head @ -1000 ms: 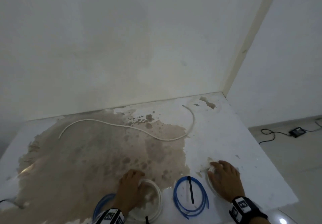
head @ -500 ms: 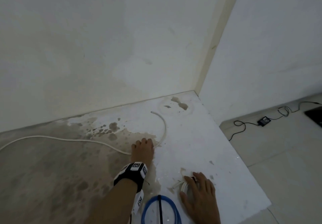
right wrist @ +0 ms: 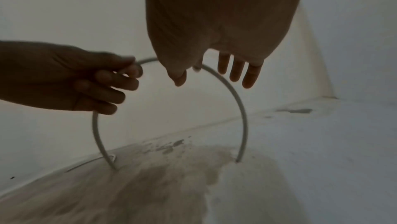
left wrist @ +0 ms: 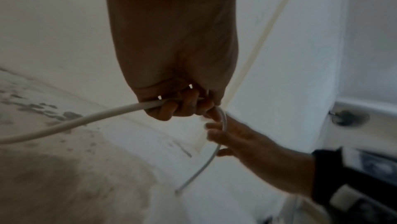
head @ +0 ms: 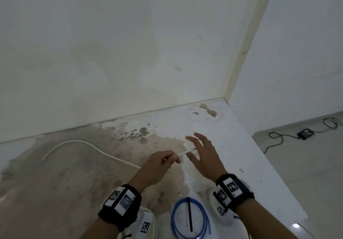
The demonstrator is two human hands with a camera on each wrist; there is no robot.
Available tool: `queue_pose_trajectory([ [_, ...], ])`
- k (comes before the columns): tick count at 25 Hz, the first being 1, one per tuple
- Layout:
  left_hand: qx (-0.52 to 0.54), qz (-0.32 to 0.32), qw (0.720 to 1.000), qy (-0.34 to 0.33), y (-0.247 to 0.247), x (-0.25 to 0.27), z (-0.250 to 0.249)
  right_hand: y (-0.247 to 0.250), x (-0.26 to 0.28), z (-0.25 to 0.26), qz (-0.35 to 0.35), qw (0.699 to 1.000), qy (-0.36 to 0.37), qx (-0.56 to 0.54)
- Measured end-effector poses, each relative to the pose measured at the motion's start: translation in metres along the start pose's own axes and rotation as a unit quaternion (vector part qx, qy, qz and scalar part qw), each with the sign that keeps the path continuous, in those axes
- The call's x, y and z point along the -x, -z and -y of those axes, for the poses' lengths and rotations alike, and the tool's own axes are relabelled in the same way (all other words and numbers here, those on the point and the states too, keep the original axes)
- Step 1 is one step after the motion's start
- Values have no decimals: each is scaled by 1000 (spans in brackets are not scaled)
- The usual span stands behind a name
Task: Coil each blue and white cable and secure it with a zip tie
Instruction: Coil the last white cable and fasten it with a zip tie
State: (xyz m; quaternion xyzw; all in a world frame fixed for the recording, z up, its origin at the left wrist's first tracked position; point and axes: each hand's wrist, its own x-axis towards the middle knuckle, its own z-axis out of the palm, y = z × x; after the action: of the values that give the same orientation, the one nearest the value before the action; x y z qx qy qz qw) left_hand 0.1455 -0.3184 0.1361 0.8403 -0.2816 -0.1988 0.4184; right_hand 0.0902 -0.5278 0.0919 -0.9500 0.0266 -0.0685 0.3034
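Observation:
A loose white cable (head: pixel 74 141) lies in a curve on the stained table (head: pixel 250 164). My left hand (head: pixel 167 159) grips it near its right end and holds that part above the table. In the right wrist view the cable (right wrist: pixel 236 95) arches from my left hand (right wrist: pixel 107 83) past my right hand and down to the table. My right hand (head: pixel 189 146) has its fingers spread and straight, and the cable runs between thumb and forefinger. In the left wrist view my left hand's fingers (left wrist: pixel 178 107) curl round the cable (left wrist: pixel 64 124). A blue coil (head: pixel 173 220) lies near the table's front edge, with a black zip tie (head: pixel 189 214) across it.
White coils lie under each wrist, one on the left (head: pixel 153 218) and one on the right (head: pixel 229 223). A wall runs along the table's far edge. The table's right edge drops to a floor holding a black adapter (head: pixel 306 134) and its cord.
My left hand left the front coil, reached out to the loose white cable and lifted its end back. My right hand left the right coil and rose to the cable.

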Motion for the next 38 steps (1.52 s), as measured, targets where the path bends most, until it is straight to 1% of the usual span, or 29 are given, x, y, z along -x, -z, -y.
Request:
queue_pose_trajectory([
  [1, 31, -21, 999, -5, 14, 8, -5, 1, -10, 15, 18, 1000, 22, -14],
  [3, 82, -62, 995, -4, 41, 23, -9, 4, -22, 35, 42, 994, 18, -97],
  [5, 70, -102, 992, -1, 70, 44, -2, 14, -30, 53, 14, 979, -29, -202],
  [6, 54, -117, 992, 2, 84, 56, 5, 21, -33, 58, -10, 969, -55, -239],
  [7, 40, -136, 990, 8, 98, 68, 12, 28, -37, 65, -16, 959, -86, -270],
  [9, 43, -174, 984, 21, 117, 88, 23, 38, -40, 83, 26, 928, -141, -344],
  [10, 67, -195, 978, 23, 122, 94, 24, 39, -39, 94, 53, 914, -144, -377],
  [11, 106, -215, 971, 26, 123, 96, 24, 37, -38, 105, 71, 907, -135, -392],
  [13, 202, -244, 948, 24, 123, 98, 19, 28, -35, 131, 87, 913, -118, -381],
  [14, 244, -252, 936, 19, 121, 96, 14, 23, -34, 141, 83, 909, -122, -390],
  [15, 277, -258, 925, 13, 121, 96, 8, 17, -34, 151, 80, 887, -141, -433],
  [16, 309, -257, 915, 7, 121, 96, 2, 12, -33, 159, 79, 844, -173, -501],
  [18, 354, -246, 902, 0, 123, 98, -9, 5, -31, 179, 75, 740, -240, -624],
  [19, 366, -237, 900, -7, 123, 99, -13, 1, -30, 187, 73, 702, -264, -657],
  [21, 380, -211, 900, -30, 123, 104, -17, -7, -26, 204, 71, 655, -291, -693],
  [22, 383, -203, 900, -41, 124, 106, -18, -11, -24, 212, 68, 637, -299, -707],
  [23, 378, -204, 902, -51, 125, 107, -17, -14, -23, 221, 65, 627, -305, -713],
  [24, 365, -212, 904, -60, 127, 108, -17, -18, -21, 228, 65, 625, -308, -714],
  [25, 344, -220, 910, -68, 131, 108, -17, -23, -18, 235, 71, 631, -305, -710],
  [26, 322, -228, 916, -72, 134, 108, -18, -26, -16, 242, 84, 642, -296, -702],
  [28, 309, -231, 920, -72, 144, 112, -20, -33, -10, 258, 118, 680, -269, -672],
  [30, 347, -233, 906, -67, 154, 116, -27, -41, -3, 272, 160, 731, -215, -628],
  [31, 373, -233, 896, -64, 159, 117, -31, -45, -1, 278, 184, 746, -175, -615],
  [33, 422, -232, 875, -53, 175, 119, -37, -52, 4, 292, 235, 754, -99, -605],
  [34, 440, -229, 867, -43, 184, 120, -38, -53, 5, 296, 253, 766, -70, -586],
  [35, 452, -224, 863, -32, 196, 123, -38, -53, 5, 299, 262, 795, -40, -545],
  [36, 461, -217, 860, -20, 209, 126, -38, -50, 4, 298, 264, 837, 0, -480],
  [37, 468, -211, 858, -8, 224, 132, -37, -47, 0, 296, 266, 878, 47, -395],
  [38, 472, -209, 857, 3, 240, 139, -36, -44, -6, 291, 274, 905, 92, -311],
])
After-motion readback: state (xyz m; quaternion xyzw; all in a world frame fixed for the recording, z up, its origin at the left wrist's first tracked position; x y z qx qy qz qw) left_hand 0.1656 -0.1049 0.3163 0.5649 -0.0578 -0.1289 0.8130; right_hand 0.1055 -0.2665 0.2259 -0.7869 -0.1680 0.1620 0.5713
